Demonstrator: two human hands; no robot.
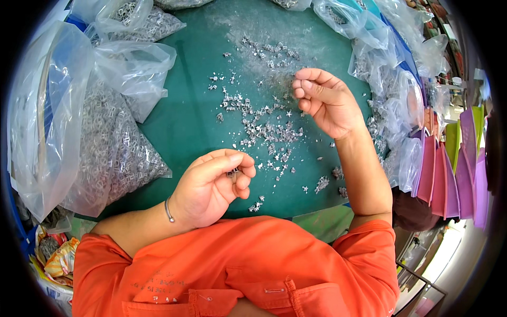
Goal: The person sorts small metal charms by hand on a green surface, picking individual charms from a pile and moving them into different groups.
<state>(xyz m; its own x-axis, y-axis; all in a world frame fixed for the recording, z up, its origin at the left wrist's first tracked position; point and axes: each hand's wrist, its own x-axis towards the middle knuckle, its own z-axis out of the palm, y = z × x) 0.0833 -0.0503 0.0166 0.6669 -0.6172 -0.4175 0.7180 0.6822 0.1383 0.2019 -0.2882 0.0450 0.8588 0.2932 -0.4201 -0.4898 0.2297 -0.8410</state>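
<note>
My left hand [208, 187], with a metal bangle [169, 210] at its wrist, is raised over the near side of the green table [195, 84]. Its fingers curl closed on a small grey part [233, 171], mostly hidden by them. Farther off to the right, my right hand [332, 103] has thumb and fingertips pressed together; whatever lies between them is hidden. Loose small grey parts [274, 132] and pale crumbs are scattered between and beyond my hands. Another little group of grey parts [256, 205] lies just right of my left hand.
Clear plastic bags full of grey parts [105, 142] crowd the left side. More filled bags [388, 105] line the right edge. Grey dust [259, 24] covers the far tabletop. Pink and purple bins [449, 174] stand beyond the right side, and crumpled wrappers [63, 259] lie at lower left.
</note>
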